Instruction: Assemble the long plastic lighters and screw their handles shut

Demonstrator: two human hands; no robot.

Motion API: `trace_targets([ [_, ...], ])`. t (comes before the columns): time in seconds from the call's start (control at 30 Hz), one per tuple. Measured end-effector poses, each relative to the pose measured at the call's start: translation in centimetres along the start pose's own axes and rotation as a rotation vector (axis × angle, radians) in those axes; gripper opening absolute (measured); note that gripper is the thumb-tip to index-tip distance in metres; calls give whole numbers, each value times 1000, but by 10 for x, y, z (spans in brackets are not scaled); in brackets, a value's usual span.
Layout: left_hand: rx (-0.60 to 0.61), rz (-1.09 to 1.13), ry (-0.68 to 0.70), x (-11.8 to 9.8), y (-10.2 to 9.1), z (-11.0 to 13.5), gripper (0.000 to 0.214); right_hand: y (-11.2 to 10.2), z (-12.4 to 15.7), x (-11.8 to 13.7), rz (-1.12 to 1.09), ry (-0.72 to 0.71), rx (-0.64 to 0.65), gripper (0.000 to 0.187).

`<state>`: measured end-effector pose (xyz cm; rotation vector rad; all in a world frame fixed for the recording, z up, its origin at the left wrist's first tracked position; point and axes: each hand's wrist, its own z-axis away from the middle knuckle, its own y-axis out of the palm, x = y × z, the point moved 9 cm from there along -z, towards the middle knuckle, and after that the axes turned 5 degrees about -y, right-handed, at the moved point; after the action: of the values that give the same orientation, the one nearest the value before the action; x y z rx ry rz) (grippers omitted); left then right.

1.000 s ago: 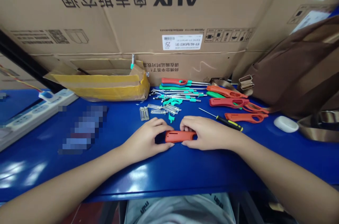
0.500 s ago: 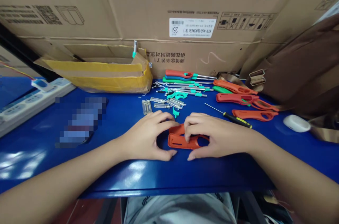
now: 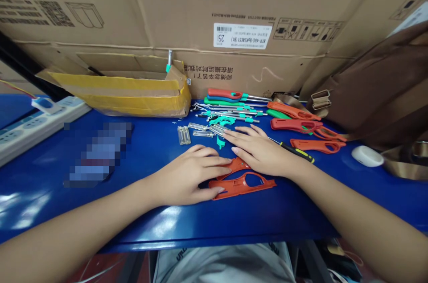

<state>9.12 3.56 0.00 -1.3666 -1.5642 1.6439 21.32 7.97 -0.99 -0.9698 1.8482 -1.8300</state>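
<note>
Two orange lighter casing halves lie in front of me, the near half with its hollow inside facing up and the far half partly hidden under my hands. My left hand has its thumb on the left end of the near half and its fingertips at the far half, with a gap between thumb and fingers. Stretched out over the far half, my right hand is open, its fingertips beside the clear fuel tanks. A small teal part lies just left of those fingers.
Behind are metal lighter tubes with wires and assembled lighters. To the right lie more orange casings, a screwdriver and a white mouse. A yellow-taped box, blurred phone and power strip are left.
My right hand has left the near casing half and reached forward, its fingers straightening toward the clear tanks. The near half has turned slightly and my left thumb now touches it.
</note>
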Motion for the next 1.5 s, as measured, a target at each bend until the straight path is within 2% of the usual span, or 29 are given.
trace_targets([
  [0.07,-2,-14,-11,1,-1,0,44,-2,-1,-1,-21,0,-19,48],
  [0.17,-23,-30,-50,7,-4,1,41,-15,-2,-8,-26,12,-147,44],
  [0.27,-43,-64,-74,12,-8,2,39,-27,1,-32,48,100,-272,43],
  [0.33,-50,-90,-82,14,-10,3,38,-27,3,-58,98,207,-274,47],
  [0.4,-58,-111,-91,14,-12,3,38,-24,3,-78,117,252,-269,49],
  [0.53,-78,-103,-90,10,-13,4,39,-21,3,-98,128,280,-284,37],
  [0.7,-68,-58,-45,-3,-11,4,36,-25,-2,-94,128,285,-328,20],
  [0.87,-45,-88,-42,-6,-8,3,32,-22,-7,-86,137,289,-347,13],
  [1.0,-44,-114,-46,-2,-6,3,28,-28,-6,-83,135,316,-388,16],
  [1.27,-49,-110,-83,5,-6,2,31,-58,10,-83,29,367,-530,27],
  [1.5,-64,-85,-157,14,-9,2,31,-73,29,-91,-106,433,-532,31],
])
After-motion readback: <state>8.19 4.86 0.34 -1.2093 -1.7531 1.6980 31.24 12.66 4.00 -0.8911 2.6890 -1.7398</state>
